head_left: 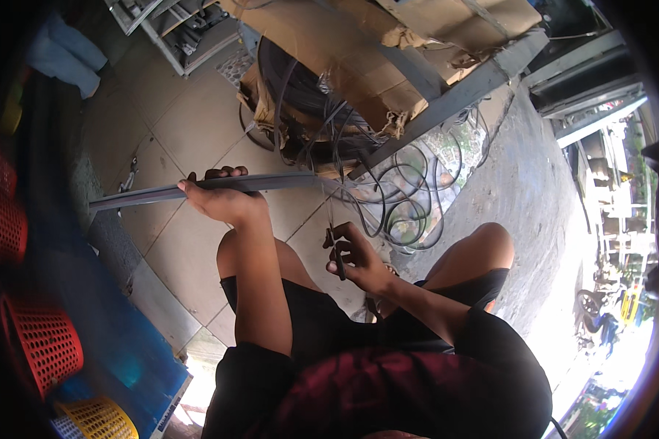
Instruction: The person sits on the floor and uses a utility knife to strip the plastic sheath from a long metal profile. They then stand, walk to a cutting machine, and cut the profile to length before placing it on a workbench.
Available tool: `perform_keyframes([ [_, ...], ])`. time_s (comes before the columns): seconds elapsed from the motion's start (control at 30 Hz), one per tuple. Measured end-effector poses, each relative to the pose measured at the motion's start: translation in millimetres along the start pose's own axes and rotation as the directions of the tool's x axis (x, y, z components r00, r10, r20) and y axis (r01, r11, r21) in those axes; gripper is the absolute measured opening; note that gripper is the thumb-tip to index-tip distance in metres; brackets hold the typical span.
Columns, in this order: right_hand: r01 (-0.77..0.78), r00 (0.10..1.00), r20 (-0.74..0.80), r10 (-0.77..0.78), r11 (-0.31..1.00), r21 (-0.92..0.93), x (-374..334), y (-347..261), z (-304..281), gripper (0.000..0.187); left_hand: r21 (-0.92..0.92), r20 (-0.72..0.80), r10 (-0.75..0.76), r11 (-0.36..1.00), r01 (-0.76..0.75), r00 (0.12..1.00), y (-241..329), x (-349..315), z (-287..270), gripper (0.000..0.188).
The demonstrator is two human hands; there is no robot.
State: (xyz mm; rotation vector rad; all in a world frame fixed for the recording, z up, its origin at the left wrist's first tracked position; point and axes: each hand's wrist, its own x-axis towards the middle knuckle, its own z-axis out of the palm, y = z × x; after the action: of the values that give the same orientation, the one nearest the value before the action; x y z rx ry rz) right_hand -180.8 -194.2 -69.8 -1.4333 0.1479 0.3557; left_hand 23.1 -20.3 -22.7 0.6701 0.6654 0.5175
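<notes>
Clasping long grey strips (285,181) in the left grip (231,199), a person in dark shorts and a dark top bends over a tiled floor (187,245). The strips are held up level across the person's front, above the tiles, with the left grip closed around them, its fingers curled over the far side. The right grip (359,257), just to the near side of the strips' right end, is closed on the handles of a pair of scissors (338,263). The blades point toward that end; whether they touch the strips is too blurred to tell.

To the right of the strips, thin dark tubing (379,208) spills in loose loops. Beyond the strips stands a metal frame (490,73) draped with torn cardboard (344,47), with a big dark roll (274,62) under it. A small metal tool (130,175) lies on the floor just beyond the strips' left part. Well to the near left of the strips sit a red basket (44,347) and a yellow basket (102,418); far beyond their left end shows another person's jeans (66,51).
</notes>
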Motion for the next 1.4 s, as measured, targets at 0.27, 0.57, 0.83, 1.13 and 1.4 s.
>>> perform_keyframes([
  [0.27, 0.069, 0.962, -0.256, -0.101, 0.989, -0.132, 15, -24, -2, 0.056, 0.013, 0.101, 0.028, 0.999, -0.029, 0.994, -22, -35, 0, 0.057],
  [0.57, 0.248, 0.892, -0.364, -0.267, 0.964, -0.097, 19, -33, 1, 0.051, 0.014, 0.127, 0.105, 0.994, -0.107, 0.986, -25, -40, -8, 0.06],
  [0.83, 0.161, 0.895, -0.388, -0.221, 0.97, -0.183, 13, -41, 3, 0.047, 0.032, 0.123, 0.14, 0.989, -0.145, 0.982, -23, -43, -6, 0.061],
  [1.13, 0.156, 0.919, -0.355, -0.17, 0.985, -0.068, 8, -17, 5, 0.041, -0.08, 0.036, 0.113, 0.991, -0.11, 0.993, -18, -15, -12, 0.063],
  [1.4, 0.054, 0.95, -0.285, -0.125, 0.968, -0.245, -2, -23, 2, 0.046, -0.161, 0.536, 0.606, 0.757, -0.634, 0.587, 52, -73, 42, 0.062],
])
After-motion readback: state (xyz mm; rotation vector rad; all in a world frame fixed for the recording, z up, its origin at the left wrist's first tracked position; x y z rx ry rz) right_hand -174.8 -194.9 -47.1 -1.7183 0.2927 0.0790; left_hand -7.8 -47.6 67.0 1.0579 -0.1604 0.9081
